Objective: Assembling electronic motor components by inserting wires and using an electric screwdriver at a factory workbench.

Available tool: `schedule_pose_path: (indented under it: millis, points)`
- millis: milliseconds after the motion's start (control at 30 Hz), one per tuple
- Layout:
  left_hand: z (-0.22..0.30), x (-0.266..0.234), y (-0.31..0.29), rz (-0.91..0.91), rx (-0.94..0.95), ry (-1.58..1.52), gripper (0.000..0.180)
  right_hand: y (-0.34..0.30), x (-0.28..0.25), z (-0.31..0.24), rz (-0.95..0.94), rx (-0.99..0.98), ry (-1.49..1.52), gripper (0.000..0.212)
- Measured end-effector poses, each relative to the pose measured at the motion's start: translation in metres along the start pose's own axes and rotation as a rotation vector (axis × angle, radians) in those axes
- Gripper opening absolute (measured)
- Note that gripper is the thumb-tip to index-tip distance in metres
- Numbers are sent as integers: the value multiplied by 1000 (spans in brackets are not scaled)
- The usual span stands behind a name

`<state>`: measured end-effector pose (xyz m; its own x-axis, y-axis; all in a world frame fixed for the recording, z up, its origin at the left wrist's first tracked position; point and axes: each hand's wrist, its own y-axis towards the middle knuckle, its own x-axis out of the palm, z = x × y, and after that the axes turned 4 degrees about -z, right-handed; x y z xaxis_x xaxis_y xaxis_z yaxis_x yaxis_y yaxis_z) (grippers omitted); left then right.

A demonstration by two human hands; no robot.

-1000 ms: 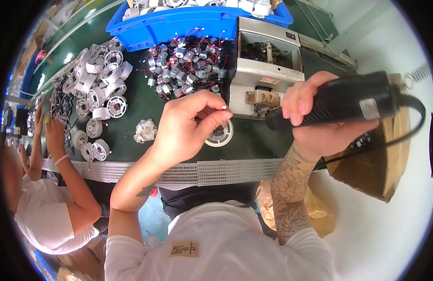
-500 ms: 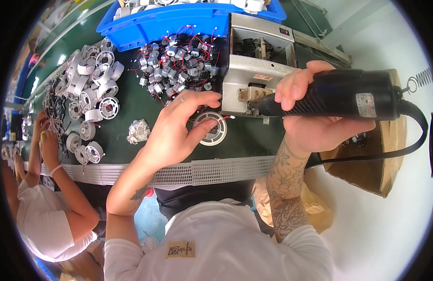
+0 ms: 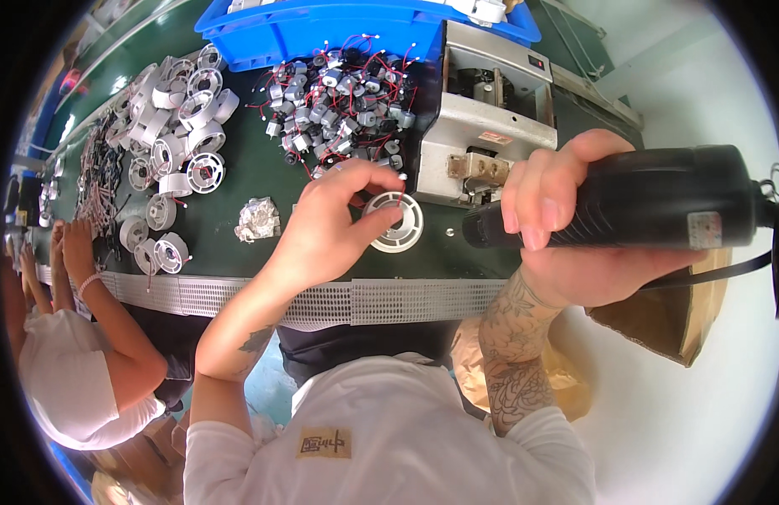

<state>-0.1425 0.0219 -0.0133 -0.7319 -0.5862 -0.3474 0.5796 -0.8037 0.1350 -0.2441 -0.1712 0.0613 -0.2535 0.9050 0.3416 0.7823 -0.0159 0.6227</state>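
Observation:
My left hand [image 3: 322, 223] grips a white round plastic housing [image 3: 413, 234] on the green bench, thumb over its face and fingers curled at its far side. A red wire with a white end sticks up from the housing. In my right hand [image 3: 558, 198] is a black electric screwdriver [image 3: 667, 194], held level with its nose toward the housing. A small shiny bit [image 3: 449, 231] shows just off that nose; whether it is a screw on the tip I cannot tell. Behind the screwdriver's nose stands a grey metal screw feeder [image 3: 474, 122].
Small motors with red wires [image 3: 343, 105] are heaped behind my left hand. White housings [image 3: 183, 126] pile up to the left, near crumpled foil [image 3: 259, 220]. A blue crate [image 3: 322, 34] stands at the back. A co-worker's hands [image 3: 76, 240] are at far left, by dark wires.
The screwdriver's nose has come away from the screw feeder, toward me. My left hand has stayed on the housing. The whole view has shifted slightly.

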Motion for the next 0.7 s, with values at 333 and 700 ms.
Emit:
schedule_pose_path:
  millis: [333,700]
  points:
    - [6,-9,7,-155,-113,54,23,13,36,27,140,43,45,113]
    - [-4,-4,2,-97,27,70,19,20,22,40,-135,111,77,107]
